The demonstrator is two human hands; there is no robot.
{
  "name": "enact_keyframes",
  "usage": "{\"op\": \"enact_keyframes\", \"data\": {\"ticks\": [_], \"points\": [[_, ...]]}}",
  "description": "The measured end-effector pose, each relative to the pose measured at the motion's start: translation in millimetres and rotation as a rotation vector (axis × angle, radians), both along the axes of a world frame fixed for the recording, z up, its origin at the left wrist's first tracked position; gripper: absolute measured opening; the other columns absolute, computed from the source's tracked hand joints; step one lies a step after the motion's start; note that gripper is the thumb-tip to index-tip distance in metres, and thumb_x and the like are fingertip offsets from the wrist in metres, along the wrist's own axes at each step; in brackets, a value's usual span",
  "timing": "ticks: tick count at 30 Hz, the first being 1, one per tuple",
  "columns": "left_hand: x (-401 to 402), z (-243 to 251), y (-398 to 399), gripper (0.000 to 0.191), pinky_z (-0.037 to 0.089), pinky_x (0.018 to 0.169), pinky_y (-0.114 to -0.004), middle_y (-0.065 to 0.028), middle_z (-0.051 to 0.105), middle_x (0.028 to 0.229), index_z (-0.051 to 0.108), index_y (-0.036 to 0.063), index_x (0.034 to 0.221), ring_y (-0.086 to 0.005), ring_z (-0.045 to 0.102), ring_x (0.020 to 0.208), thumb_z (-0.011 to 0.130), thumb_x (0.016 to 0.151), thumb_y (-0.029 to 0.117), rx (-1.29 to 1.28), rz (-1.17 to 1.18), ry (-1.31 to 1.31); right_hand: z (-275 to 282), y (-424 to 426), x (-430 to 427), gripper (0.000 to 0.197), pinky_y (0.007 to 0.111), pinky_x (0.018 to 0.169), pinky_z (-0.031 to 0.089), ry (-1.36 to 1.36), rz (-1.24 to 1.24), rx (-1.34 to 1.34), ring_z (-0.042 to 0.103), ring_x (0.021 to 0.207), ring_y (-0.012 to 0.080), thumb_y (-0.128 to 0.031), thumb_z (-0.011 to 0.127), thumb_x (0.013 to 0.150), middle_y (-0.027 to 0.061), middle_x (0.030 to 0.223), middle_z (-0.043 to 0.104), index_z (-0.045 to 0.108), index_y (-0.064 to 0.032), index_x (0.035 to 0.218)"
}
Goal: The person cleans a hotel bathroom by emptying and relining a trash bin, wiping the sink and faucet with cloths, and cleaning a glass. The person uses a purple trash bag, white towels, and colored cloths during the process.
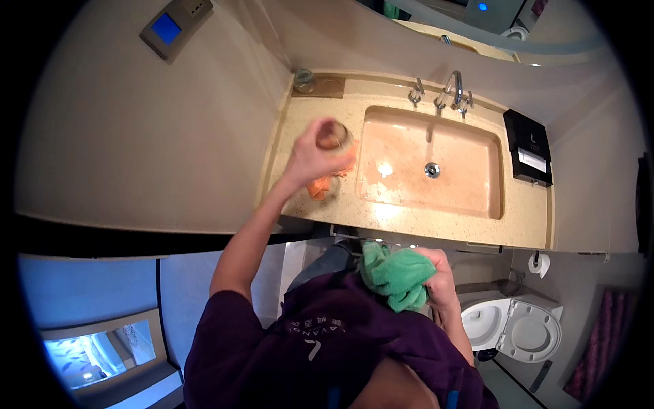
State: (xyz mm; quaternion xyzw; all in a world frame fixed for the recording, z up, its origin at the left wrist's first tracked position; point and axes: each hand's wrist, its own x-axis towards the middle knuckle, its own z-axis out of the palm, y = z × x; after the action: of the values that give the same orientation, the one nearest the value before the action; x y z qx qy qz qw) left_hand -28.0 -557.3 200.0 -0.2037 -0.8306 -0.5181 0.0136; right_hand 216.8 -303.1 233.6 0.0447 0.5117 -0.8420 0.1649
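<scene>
My left hand [311, 156] is over the counter to the left of the sink, its fingers around a clear drinking glass [333, 137]. The glass is slightly blurred and its mouth faces up towards me. Below that hand an orange cloth [319, 188] lies on the counter, partly hidden by the hand and the glass. A bunched green microfibre cloth [396, 276] hangs from my right hand [442, 278], in front of my body and short of the counter's front edge. Part of the right fingers is hidden behind the cloth.
The beige stone counter [388, 217] holds a sunken basin [403, 153] with a chrome tap [454, 84]. Another glass [305, 81] stands on a brown tray [329, 88] in the back left corner. A black tissue box [529, 145] is at the right; a toilet [511, 327] stands beyond my right arm.
</scene>
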Motion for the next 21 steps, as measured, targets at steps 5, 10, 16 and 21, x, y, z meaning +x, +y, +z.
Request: {"op": "enact_keyframes", "data": {"ticks": [5, 10, 16, 21], "points": [[-171, -74, -25, 0.080, 0.053, 0.099, -0.036, -0.0112, 0.064, 0.116, 0.052, 0.0036, 0.130, -0.0242, 0.064, 0.109, 0.093, 0.066, 0.026, -0.032, 0.182, 0.076, 7, -14, -15, 0.038, 0.029, 0.082, 0.055, -0.032, -0.041, -0.132, 0.071, 0.091, 0.0181, -0.003, 0.061, 0.078, 0.0148, 0.103, 0.074, 0.069, 0.0103, 0.113], [-268, -85, 7, 0.086, 0.050, 0.103, -0.045, -0.0191, 0.040, 0.137, 0.050, 0.0040, 0.131, -0.0382, 0.050, 0.125, 0.092, 0.060, 0.027, -0.324, 0.048, 0.241, 11, -34, -20, 0.038, 0.029, 0.080, 0.056, -0.188, -0.355, -0.045, 0.072, 0.087, 0.0190, -0.003, 0.063, 0.076, 0.0149, 0.100, 0.074, 0.069, 0.0100, 0.111], [-333, -121, 14, 0.082, 0.046, 0.107, -0.046, -0.0177, 0.046, 0.131, 0.051, 0.0043, 0.128, -0.0391, 0.049, 0.125, 0.092, 0.061, 0.027, -0.551, -0.056, 0.247, 20, -58, -38, 0.036, 0.028, 0.078, 0.057, -0.268, -0.590, 0.017, 0.072, 0.086, 0.0191, -0.001, 0.065, 0.074, 0.0151, 0.098, 0.075, 0.070, 0.0097, 0.108], [-348, -142, 12, 0.089, 0.043, 0.107, -0.049, -0.0184, 0.048, 0.130, 0.049, 0.0027, 0.129, -0.0380, 0.049, 0.126, 0.092, 0.057, 0.034, -0.669, -0.104, 0.275, 11, -66, -45, 0.034, 0.028, 0.078, 0.056, -0.179, -0.619, -0.010, 0.072, 0.086, 0.0185, -0.003, 0.064, 0.077, 0.0149, 0.099, 0.075, 0.070, 0.0091, 0.108]]}}
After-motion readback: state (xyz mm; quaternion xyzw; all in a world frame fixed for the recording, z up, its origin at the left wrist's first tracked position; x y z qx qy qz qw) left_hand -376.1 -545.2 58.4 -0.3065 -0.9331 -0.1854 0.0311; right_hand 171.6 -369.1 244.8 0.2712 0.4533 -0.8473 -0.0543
